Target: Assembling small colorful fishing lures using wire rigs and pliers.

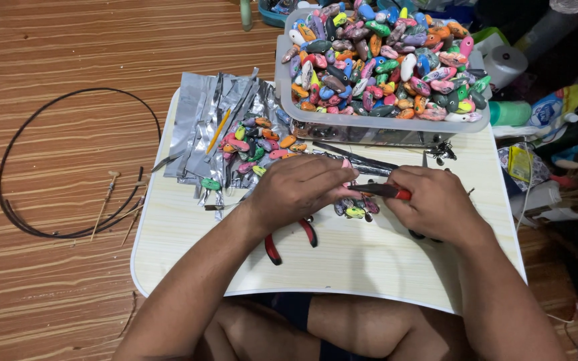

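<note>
My left hand (300,187) rests on a small pale wooden table (369,261), fingers pinched on a small pink painted lure (347,164) at its fingertips. My right hand (436,204) grips red-handled pliers (386,190), whose jaws point left toward the left hand's fingertips. Below the two hands lies a small heap of painted lures (354,208). A second pair of red-handled pliers (289,242) lies on the table under my left wrist.
A clear plastic tub (369,127) heaped with several colourful lures stands at the table's back. Silver foil strips (202,124) and loose lures (255,144) lie at the left. A black wire loop (18,144) and thin sticks lie on the wooden floor. Bottles and clutter crowd the right.
</note>
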